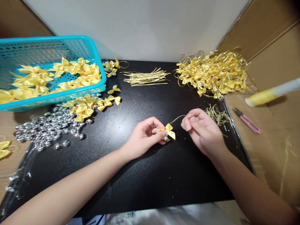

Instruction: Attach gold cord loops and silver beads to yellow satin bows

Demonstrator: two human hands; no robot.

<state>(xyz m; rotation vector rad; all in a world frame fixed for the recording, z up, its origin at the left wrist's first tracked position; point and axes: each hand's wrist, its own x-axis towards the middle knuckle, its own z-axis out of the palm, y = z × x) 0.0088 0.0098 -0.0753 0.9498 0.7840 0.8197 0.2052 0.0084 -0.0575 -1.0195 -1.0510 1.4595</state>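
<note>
Between the thumb and fingers of my left hand (147, 134) is a yellow ribbon bow (170, 130), with a small silver bell (165, 138) just under it, partly hidden by the thumb. A thin gold cord (177, 118) runs from the bow up to my right hand (202, 129). The right fingertips are pinched on the cord's far end, so that end is covered. Both hands are above the middle of the black board, the right one a little apart from the left.
A blue basket (93, 59) of yellow bows stands at the left, with silver bells (49, 128) strewn before it. Cut gold cords (146, 78) lie at the back, near a heap of finished bows (212, 75). Pink-handled snips (248, 122) and cord scraps (217, 115) are at right.
</note>
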